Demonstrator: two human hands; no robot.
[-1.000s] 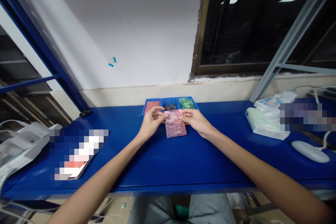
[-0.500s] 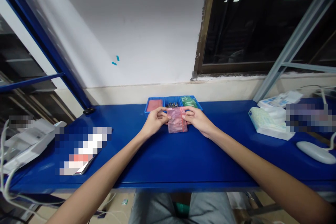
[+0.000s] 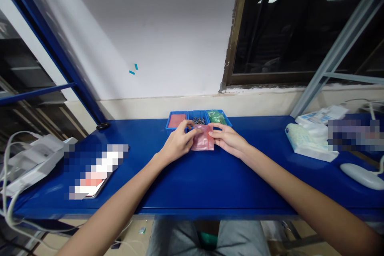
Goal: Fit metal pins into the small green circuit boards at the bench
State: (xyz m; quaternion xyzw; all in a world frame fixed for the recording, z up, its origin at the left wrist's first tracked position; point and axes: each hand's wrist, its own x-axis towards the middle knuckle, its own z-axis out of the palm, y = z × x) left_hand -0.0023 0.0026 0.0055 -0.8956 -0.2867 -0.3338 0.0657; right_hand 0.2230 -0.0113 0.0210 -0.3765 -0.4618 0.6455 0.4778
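A small pink see-through zip bag (image 3: 203, 141) is between my hands over the blue tabletop, its zip strip toward the right. My right hand (image 3: 229, 138) pinches the bag's right edge between thumb and fingers. Over the left part of the bag curls my left hand (image 3: 179, 141), its fingers closed on the film and partly hiding it. Just behind are three joined blue bins: the left bin (image 3: 171, 129) holds pink bags (image 3: 177, 120), the middle one small metal parts (image 3: 199, 121), and the right one green packets (image 3: 216, 117).
On the left lie a phone-like device (image 3: 99, 176), partly blurred out, and a white box (image 3: 39, 164) with cables. At the right are a tissue pack (image 3: 310, 140) and a white mouse-shaped object (image 3: 361, 176). A wall (image 3: 168, 48) rises behind the table.
My left hand has shifted its hold, its fingers now further over the bag's left part and top. My right hand stays at the right edge. The view has shifted slightly.
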